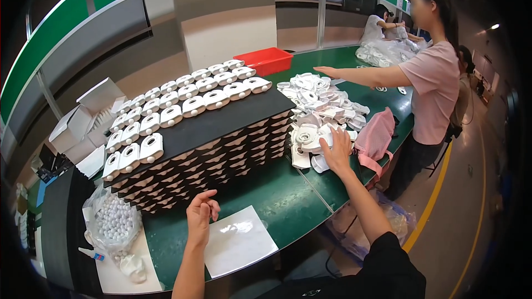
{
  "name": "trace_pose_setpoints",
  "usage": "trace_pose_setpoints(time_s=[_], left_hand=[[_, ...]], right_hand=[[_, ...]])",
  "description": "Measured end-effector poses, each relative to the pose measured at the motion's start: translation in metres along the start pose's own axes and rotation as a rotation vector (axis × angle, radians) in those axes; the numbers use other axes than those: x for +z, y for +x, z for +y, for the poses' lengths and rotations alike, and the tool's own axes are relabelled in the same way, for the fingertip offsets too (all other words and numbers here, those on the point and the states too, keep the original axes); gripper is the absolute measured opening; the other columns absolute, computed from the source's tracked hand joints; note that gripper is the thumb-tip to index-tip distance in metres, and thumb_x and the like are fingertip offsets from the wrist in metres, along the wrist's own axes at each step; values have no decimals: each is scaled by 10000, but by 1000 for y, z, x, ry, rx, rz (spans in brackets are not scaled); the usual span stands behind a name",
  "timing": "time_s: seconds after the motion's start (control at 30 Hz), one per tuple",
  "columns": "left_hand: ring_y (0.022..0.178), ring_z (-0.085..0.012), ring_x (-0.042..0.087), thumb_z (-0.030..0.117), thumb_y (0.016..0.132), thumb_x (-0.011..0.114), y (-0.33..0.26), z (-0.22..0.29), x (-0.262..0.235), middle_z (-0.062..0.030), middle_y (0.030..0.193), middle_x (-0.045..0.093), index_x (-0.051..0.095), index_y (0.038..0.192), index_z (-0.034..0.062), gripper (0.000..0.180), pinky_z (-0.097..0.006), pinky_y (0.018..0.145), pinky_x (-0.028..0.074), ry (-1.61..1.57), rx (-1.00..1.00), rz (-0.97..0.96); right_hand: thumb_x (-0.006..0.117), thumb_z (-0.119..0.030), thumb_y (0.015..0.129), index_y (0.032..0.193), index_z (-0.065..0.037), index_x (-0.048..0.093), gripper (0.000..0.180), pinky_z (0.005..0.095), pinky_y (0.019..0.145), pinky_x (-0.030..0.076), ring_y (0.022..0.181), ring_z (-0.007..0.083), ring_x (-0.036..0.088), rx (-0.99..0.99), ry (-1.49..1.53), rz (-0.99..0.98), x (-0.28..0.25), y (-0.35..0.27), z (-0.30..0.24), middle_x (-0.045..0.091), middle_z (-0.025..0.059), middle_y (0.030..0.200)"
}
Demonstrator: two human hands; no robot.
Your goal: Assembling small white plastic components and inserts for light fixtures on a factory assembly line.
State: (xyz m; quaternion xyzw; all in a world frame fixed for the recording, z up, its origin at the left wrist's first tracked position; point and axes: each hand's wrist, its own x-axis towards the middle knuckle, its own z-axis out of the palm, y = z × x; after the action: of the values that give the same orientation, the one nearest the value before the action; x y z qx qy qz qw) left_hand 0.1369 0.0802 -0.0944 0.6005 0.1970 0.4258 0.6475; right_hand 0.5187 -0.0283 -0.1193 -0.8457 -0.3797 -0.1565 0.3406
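Note:
My right hand [337,154] reaches to the near side of a heap of white plastic parts [318,99], its fingers apart and resting against the pieces. Whether one is gripped cannot be seen. Above the table's front edge, my left hand [203,214] hovers with loosely bent fingers, the index finger stretched out, and nothing visible in it. A white sheet [239,241] lies beside it. To the left, white parts with round holes and small white balls, such as one piece [151,147], stand in rows on a black board [221,119] topping a layered stack.
A bag of white balls [114,218] and a glue bottle [91,254] lie front left, near black boards [64,227]. A red bin [264,62] stands behind. A pink bag [376,137] is at right. A co-worker's arm [366,76] extends over the heap's far side.

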Motion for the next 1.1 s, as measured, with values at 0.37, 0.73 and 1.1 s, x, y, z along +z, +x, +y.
trace_pose_setpoints(time_s=[0.37, 0.73, 1.1], left_hand=[[542, -46, 411, 243, 937, 420, 5, 31, -18, 0, 631, 503, 571, 950, 13, 276, -173, 491, 315, 271, 340, 478], [615, -80, 447, 153, 901, 459, -34, 89, -211, -16, 706, 519, 571, 889, -5, 194, -209, 576, 385, 897, 494, 962], [928, -379, 491, 251, 846, 517, -29, 71, -235, -201, 1023, 506, 516, 1041, 29, 296, -435, 765, 414, 1836, -56, 501]], right_hand=[[724, -168, 627, 886, -55, 578, 319, 354, 701, 417, 825, 261, 510, -505, 99, -25, -23, -42, -83, 539, 75, 827], [653, -20, 662, 800, -57, 632, 144, 331, 705, 441, 799, 244, 525, -541, 257, -225, -60, -91, -77, 572, 66, 814], [659, -178, 726, 991, -20, 586, 316, 374, 784, 418, 893, 303, 512, -355, 199, -282, -68, -80, -81, 588, 131, 915]])
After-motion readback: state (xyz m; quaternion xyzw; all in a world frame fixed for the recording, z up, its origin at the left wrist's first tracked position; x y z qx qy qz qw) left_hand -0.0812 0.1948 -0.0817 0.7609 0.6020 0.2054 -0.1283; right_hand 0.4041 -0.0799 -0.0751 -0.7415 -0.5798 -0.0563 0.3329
